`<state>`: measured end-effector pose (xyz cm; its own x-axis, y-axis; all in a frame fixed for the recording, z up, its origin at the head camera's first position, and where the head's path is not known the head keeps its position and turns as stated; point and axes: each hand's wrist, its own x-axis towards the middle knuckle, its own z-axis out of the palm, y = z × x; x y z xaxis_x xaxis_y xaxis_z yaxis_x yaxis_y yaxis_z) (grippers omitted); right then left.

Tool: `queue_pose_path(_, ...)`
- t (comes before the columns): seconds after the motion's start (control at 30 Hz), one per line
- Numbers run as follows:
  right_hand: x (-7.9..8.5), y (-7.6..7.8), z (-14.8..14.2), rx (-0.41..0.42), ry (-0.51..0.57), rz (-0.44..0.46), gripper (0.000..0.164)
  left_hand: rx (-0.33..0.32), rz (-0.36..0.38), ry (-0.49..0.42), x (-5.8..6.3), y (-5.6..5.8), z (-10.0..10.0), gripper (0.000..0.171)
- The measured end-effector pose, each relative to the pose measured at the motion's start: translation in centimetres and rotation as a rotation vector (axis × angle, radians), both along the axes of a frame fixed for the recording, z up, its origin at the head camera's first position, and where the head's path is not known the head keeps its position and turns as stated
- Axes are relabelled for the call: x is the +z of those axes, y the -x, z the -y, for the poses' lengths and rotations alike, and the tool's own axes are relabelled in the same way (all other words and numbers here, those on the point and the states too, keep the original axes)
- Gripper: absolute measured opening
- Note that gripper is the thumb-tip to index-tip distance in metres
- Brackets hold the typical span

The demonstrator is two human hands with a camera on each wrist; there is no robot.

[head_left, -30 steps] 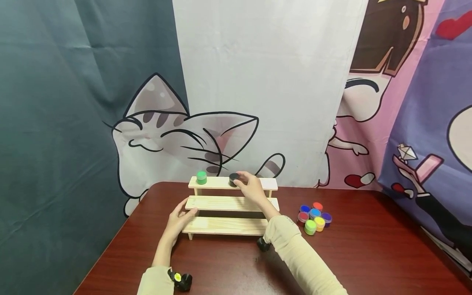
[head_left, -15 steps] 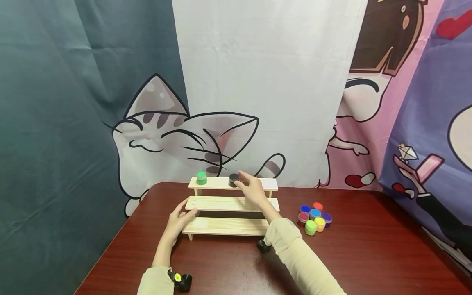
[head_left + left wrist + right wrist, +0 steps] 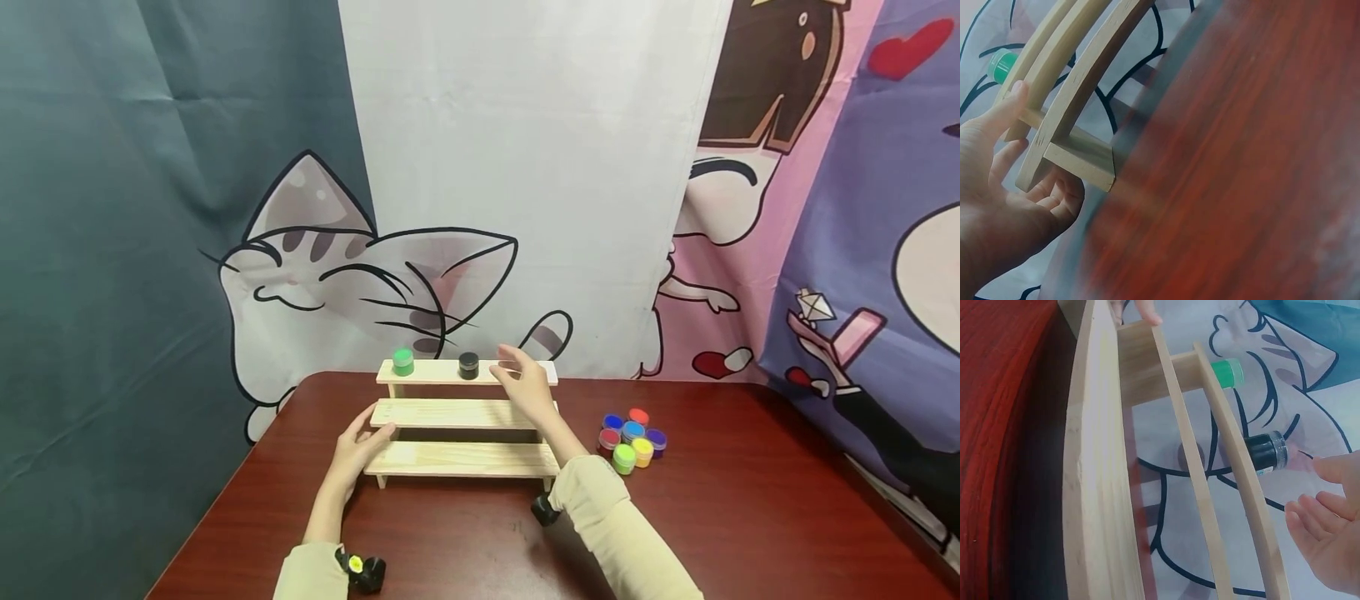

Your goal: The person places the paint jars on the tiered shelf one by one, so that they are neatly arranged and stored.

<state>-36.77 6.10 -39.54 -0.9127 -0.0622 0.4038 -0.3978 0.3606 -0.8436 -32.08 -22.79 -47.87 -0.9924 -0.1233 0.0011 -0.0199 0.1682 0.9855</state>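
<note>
A three-tier wooden display rack (image 3: pixel 453 413) stands on the table. My left hand (image 3: pixel 356 454) holds its left end, the thumb on the middle shelf and the other fingers beneath, as the left wrist view shows. On the top shelf sit a green paint pot (image 3: pixel 402 362) at the left and a black paint pot (image 3: pixel 468 366) near the middle. Just right of the black pot is my right hand (image 3: pixel 527 388), apart from it and holding nothing. In the right wrist view a gap shows between those fingers and the black pot (image 3: pixel 1264 454).
Right of the rack several paint pots (image 3: pixel 632 432) in red, blue, purple, yellow and light green stand in a cluster on the brown table (image 3: pixel 750 517). Behind the table hangs a printed cloth backdrop (image 3: pixel 547 167).
My right hand has let go of the black paint pot and moved a little to the right. The pot stays on the top shelf. My left hand keeps its hold on the rack.
</note>
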Motion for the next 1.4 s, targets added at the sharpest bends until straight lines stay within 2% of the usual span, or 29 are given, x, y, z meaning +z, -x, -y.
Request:
queue_pose_path(0.27, 0.4, -1.5, -0.9, 0.007, 0.023, 0.010, 0.044, -0.006, -0.007, 0.010, 0.3, 0.2, -0.1, 0.068)
queue_pose_path(0.5, -0.3, -2.3, -2.2, -0.035, 0.023, 0.002, 0.041, -0.020, 0.000, 0.005, 0.1, 0.2, -0.5, 0.068)
queue_pose_path(0.77, -1.0, -3.4, -4.0, -0.076, 0.040, 0.048, 0.042, -0.007, 0.007, 0.016, 0.0, 0.1, -0.4, 0.068)
queue_pose_path(1.03, 0.1, -3.4, -6.6, -0.144, 0.214, 0.156, 0.043, -0.011, 0.018, -0.003, 0.2, -0.1, 0.2, 0.069)
queue_pose_path(1.4, -0.1, -4.5, -10.1, -0.232, 0.297, 0.225, 0.048, -0.013, 0.021, 0.006, 0.3, 0.0, 0.3, 0.068)
